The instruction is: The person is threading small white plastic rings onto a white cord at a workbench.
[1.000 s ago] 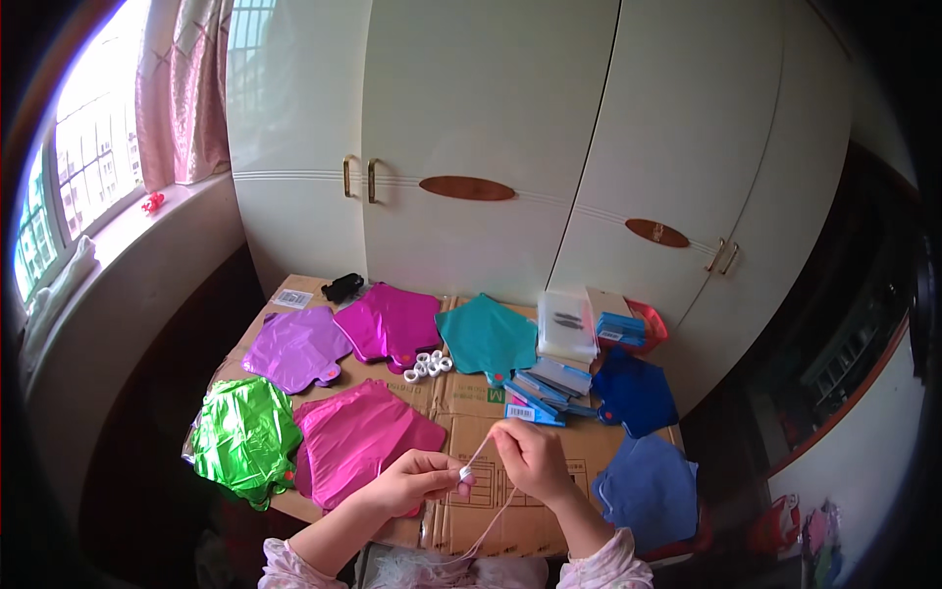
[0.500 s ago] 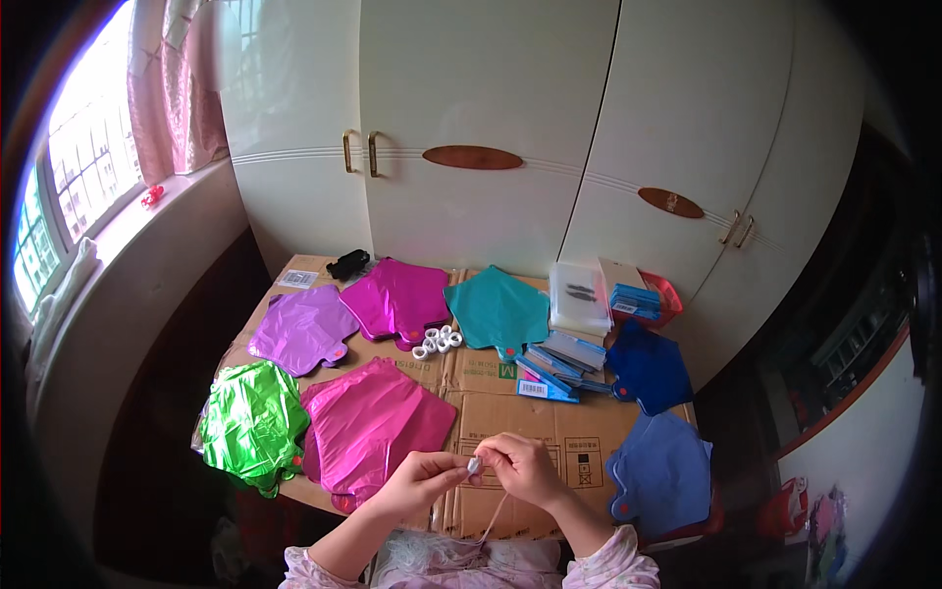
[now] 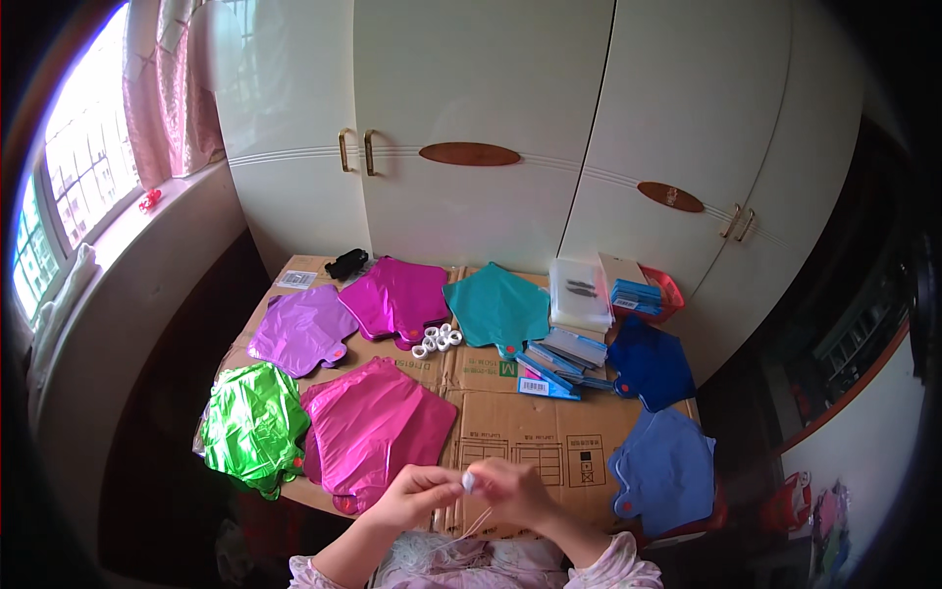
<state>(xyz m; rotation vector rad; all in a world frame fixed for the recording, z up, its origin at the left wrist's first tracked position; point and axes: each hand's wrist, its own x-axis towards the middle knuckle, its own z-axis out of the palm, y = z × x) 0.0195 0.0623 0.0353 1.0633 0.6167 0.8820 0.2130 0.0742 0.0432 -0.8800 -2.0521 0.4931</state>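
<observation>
Between my hands, over the near edge of the cardboard, is a small white bundle [image 3: 468, 482], seemingly of wound string. My left hand [image 3: 417, 494] pinches it between thumb and fingertips. Fingers curled, my right hand [image 3: 515, 494] closes on the white string [image 3: 478, 522] right beside the bundle; this hand is slightly blurred. The string runs down from there towards a loose white tangle [image 3: 424, 554] on my lap. Several small white rolls [image 3: 437, 341] sit grouped at the middle of the cardboard.
Flat foil balloons lie around the cardboard-covered table [image 3: 491, 422]: green [image 3: 253, 422], pink [image 3: 378, 427], lilac [image 3: 302, 329], magenta [image 3: 395, 297], teal [image 3: 497, 306], dark blue [image 3: 650, 363], light blue [image 3: 664, 471]. Blue packets [image 3: 559, 363], clear bags [image 3: 579, 294] and a red basket [image 3: 667, 294] are at right.
My right hand has turned and dropped slightly beside the bundle, its fingers now more curled. The string hangs at a lower slant. The view has shifted a little.
</observation>
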